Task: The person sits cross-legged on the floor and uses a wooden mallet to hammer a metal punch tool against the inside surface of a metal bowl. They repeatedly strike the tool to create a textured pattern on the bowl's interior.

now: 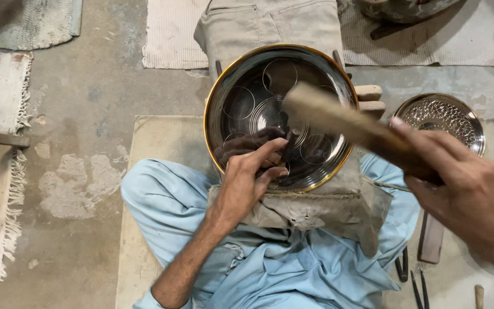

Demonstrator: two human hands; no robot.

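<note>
No packages, labels, signs or screens in view.

You are sitting in a floor-level metalworker's workshop. Around you lie a worn concrete floor [87, 114] with woven mats [167, 34], a polished metal bowl [241, 97] propped on a cloth-wrapped block [338, 206], a finished patterned metal dish [441, 117] beside it, and loose hand tools [415, 283] on the ground.

Wooden mallet [350, 123] – motion-blurred, head outline soft; handle end hidden inside right hand [464, 189]. Small tool under left hand [247, 177] fingertips mostly covered, possibly a punch. Patterned plate [442, 120] detail too fine to read. Dark vessel [401, 8] cut by top edge; right forearm leaves frame.
</note>
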